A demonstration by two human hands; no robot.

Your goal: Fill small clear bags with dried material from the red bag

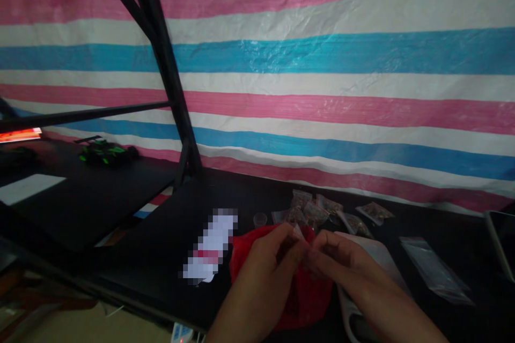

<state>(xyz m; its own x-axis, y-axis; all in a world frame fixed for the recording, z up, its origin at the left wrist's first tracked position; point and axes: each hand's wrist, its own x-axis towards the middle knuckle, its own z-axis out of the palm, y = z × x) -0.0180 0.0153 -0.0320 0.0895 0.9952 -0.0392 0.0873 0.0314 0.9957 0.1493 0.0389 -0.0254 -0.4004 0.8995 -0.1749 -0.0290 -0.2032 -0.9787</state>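
I'm pinching a small clear plastic bag [300, 233] between both sets of fingertips, right over the red bag [298, 289] near the front edge of the black table [161, 246]. My left hand [267, 254] is closing thumb and forefinger on the small bag's left side; my right hand [341, 260] is doing the same on its right side, the two hands nearly touching. The small bag is tiny and partly hidden by my fingers, so I can't tell what's inside.

The red bag is lying under my wrists, crumpled. A white tray-like object [378, 257] is sitting under my right forearm, touching the red bag's right side.

Just behind my hands, toward the back edge, a cluster of filled small bags [322, 211] is lying in a loose pile, with one more [374, 213] off to the right. A small clear cup [259, 220] is standing left of the pile. A blurred white paper [211, 249] is lying left of the red bag. Empty clear bags [436, 270] are lying flat toward the right edge, and a dark tablet-like slab [502, 241] is at the right edge.

A striped tarp [322, 64] is hanging behind the table. A black frame post [164, 64] is rising at the back left. A green and black toy car [105, 151] is sitting on the neighbouring surface further left.
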